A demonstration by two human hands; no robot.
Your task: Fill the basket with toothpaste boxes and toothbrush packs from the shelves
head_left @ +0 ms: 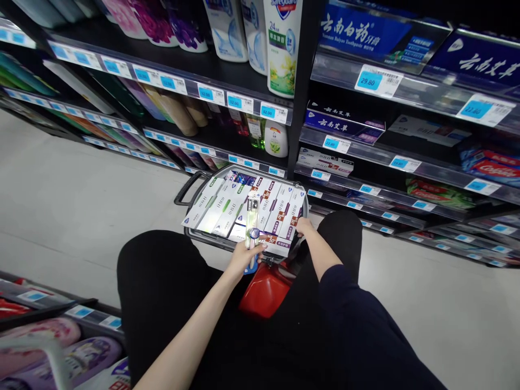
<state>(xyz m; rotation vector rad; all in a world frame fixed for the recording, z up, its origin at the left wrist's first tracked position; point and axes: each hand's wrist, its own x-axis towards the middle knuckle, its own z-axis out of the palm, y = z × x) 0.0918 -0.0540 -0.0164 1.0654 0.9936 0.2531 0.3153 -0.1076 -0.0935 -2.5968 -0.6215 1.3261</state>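
Note:
Below me is a dark grey basket (pixel 195 196) filled with rows of white toothpaste boxes (pixel 227 205), some with green marks and others with purple and brown ones. My left hand (pixel 242 259) is closed on a toothbrush pack (pixel 252 215), a narrow clear package with a blue lower end. It is held above the boxes near the basket's front side. At the basket's right edge, my right hand (pixel 303 225) has its fingers bent in beside the end box. Whether they grip that box or the rim is hidden.
Shelves of body-wash bottles (pixel 283 51) rise ahead on the left, with toothpaste shelves (pixel 365 32) to the right. A red object (pixel 266 292) sits between my knees under the basket. Behind at lower left, another shelf holds purple bottles (pixel 87 357).

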